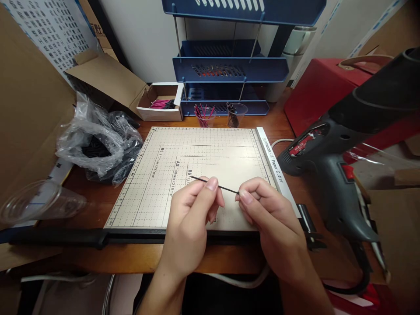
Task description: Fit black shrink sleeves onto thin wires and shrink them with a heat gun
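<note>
Both of my hands hover over the lower right part of a beige paper cutter board (183, 157) on a wooden desk. My left hand (193, 214) pinches a thin black tube or wire (226, 188) between thumb and forefinger. Its far end pokes out to the upper left. My right hand (265, 214) pinches the same strand's right end with its fingertips. The strand runs slightly downhill from left to right, just above the board's grid.
A black heat gun (337, 144) lies at the right. Two plastic cups of pink (204, 116) and black (235, 114) pieces stand behind the board, beside a small white box (160, 103). Blue stacked trays (229, 70) sit behind. A crumpled plastic bag (98, 140) and an empty cup (36, 201) lie at left.
</note>
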### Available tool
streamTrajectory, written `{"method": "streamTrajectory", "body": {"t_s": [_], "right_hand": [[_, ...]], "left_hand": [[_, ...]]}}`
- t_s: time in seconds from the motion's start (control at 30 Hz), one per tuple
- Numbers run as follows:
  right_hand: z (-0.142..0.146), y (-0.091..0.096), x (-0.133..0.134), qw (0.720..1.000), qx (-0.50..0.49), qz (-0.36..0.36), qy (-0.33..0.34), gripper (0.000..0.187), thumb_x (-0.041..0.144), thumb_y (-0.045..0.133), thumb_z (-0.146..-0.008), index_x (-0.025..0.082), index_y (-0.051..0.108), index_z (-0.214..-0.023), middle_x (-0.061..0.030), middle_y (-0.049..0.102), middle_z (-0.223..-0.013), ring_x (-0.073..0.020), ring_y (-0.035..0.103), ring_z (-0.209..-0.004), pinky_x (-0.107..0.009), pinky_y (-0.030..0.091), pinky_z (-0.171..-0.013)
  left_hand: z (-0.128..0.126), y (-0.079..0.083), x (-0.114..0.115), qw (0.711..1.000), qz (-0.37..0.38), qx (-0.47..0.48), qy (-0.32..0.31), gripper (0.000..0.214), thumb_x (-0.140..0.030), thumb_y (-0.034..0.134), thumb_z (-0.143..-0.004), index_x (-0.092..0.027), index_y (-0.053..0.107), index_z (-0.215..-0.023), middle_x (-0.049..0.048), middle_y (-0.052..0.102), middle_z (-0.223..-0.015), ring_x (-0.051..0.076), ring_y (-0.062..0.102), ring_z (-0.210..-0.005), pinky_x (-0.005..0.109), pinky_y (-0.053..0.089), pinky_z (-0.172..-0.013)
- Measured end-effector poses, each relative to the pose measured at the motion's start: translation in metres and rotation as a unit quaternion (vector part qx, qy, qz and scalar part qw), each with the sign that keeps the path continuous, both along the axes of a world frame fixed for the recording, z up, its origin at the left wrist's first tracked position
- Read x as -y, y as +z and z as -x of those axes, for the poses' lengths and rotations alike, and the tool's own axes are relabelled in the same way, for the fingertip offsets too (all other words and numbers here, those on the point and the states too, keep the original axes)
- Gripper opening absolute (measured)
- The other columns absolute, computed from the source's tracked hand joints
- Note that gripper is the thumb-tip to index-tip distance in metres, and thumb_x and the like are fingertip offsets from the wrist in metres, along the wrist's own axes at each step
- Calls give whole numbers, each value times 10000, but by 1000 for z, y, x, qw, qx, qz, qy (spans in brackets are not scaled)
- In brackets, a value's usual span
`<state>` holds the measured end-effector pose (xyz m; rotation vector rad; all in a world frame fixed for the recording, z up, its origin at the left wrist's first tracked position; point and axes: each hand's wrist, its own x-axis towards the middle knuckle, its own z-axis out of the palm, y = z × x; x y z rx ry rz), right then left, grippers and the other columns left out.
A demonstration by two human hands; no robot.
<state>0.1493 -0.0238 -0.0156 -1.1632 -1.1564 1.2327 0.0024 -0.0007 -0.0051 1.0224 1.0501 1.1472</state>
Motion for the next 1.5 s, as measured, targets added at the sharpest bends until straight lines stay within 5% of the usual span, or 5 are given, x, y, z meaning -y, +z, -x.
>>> {"method": "streamTrajectory", "body": {"t_s": [0.53,0.77,1.5], "right_hand": [[-4,-3,3,999,5,23,38,381,466,542,-1100,169,546,-861,43,377,-678,-59,315,-604,-220,242,-534],[-5,-2,3,998,-23,11,57,414,467,564,-1088,165,509,-811,39,336,-673,-68,286,-611,-224,235,-548],[-4,1,2,998,1,-6,57,326,415,601,-1079,156,602,-881,49,425,-672,-29,359,-582,-155,277,-520]], "left_hand": [[2,0,0,998,-32,-42,-29,425,-344,619,-1032,-190,533,-645,-41,398,-584,102,320,-539,265,275,-498],[0,9,-1,990,-39,-74,-115,315,-309,620,-984,-185,601,-695,-45,427,-579,99,358,-532,230,287,-485],[6,0,-3,994,-10,-17,-104,339,-354,627,-1027,-171,638,-742,-35,527,-613,75,424,-558,181,342,-521]]}}
